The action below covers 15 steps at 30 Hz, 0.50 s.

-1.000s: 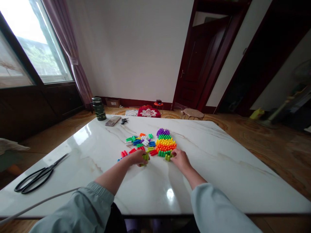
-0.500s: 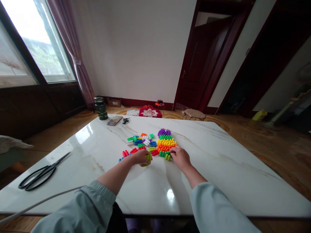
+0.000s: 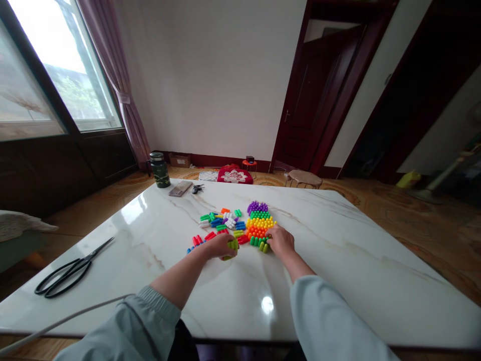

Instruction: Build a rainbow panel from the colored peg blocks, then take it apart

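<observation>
Block strip [image 3: 259, 222] lies lengthwise, purple end [image 3: 257, 206] pointing away.

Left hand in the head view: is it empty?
No, the left hand holds yellow-green pieces, which show at its thumb side.

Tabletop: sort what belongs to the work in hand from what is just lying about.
In the work, it seems:
- yellow-green pieces in the left hand
- coloured rows by the right hand
- loose coloured pieces

Apparently just lying about:
- scissors
- flask
- phone
- keys
- grey cable
</observation>
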Motion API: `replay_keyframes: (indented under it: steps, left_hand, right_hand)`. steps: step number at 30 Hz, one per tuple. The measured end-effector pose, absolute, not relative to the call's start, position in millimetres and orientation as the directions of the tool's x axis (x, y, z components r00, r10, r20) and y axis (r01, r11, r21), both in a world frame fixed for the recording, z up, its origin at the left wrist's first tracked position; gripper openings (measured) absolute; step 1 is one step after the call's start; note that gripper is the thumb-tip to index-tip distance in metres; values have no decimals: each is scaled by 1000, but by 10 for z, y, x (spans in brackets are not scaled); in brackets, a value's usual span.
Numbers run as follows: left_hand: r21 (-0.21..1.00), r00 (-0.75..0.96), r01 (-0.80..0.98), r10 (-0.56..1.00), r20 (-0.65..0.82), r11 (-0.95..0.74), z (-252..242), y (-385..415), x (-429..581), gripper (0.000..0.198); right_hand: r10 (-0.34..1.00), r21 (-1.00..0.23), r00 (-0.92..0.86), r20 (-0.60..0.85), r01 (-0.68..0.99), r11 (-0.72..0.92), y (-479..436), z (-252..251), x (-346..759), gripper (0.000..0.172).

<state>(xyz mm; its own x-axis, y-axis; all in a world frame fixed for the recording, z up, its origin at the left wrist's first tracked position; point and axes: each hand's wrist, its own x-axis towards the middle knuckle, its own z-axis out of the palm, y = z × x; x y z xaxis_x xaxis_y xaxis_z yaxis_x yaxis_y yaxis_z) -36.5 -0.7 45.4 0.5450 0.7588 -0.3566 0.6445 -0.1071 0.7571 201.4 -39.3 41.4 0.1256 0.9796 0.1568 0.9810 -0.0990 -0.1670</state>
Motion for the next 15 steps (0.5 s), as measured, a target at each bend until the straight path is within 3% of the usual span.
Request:
replay_keyframes:
  steps: [5,11,15]
  left_hand:
    - [723,557,669,760,-334,-172,498,-24,-346,31]
    - [631,565,711,785,-253,-308,542,-43,-349,32]
    - [590,563,730,793,-233,-345,574,-69,-333,36]
  right_hand:
    - [972,-208,123,200,975,-81,-423,557,2038,15]
    - [920,-412,239,312,906,-96,-108,846,2055,10]
    - [901,-336,207,380,939,-74,338,840,1881,10]
